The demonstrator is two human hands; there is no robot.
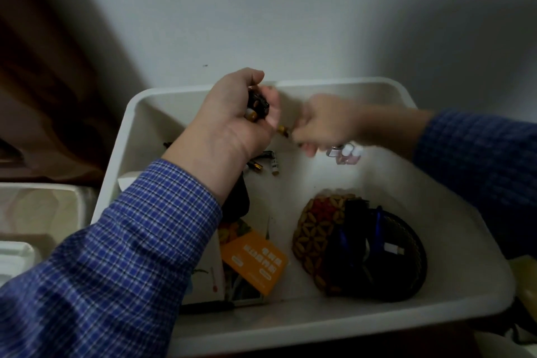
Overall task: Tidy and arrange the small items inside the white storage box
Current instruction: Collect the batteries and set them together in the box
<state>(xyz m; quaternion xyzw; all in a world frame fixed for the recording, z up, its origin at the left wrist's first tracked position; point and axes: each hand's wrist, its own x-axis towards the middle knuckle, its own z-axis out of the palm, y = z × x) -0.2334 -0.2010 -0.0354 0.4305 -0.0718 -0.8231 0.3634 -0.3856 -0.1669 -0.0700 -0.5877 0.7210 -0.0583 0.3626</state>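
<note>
Batteries (257, 109), a small bundle of them, are sitting in your left hand (232, 122), whose fingers (273, 113) are curling tightly around them above the far end of the white storage box (348, 325). Your right hand (325, 122) is blurring beside it, fingers pinching one more battery (284, 131) just next to your left fingers. Loose batteries (263, 161) are lying on the box floor just below your left hand, and a woven pouch (357, 244) is resting well nearer you.
</note>
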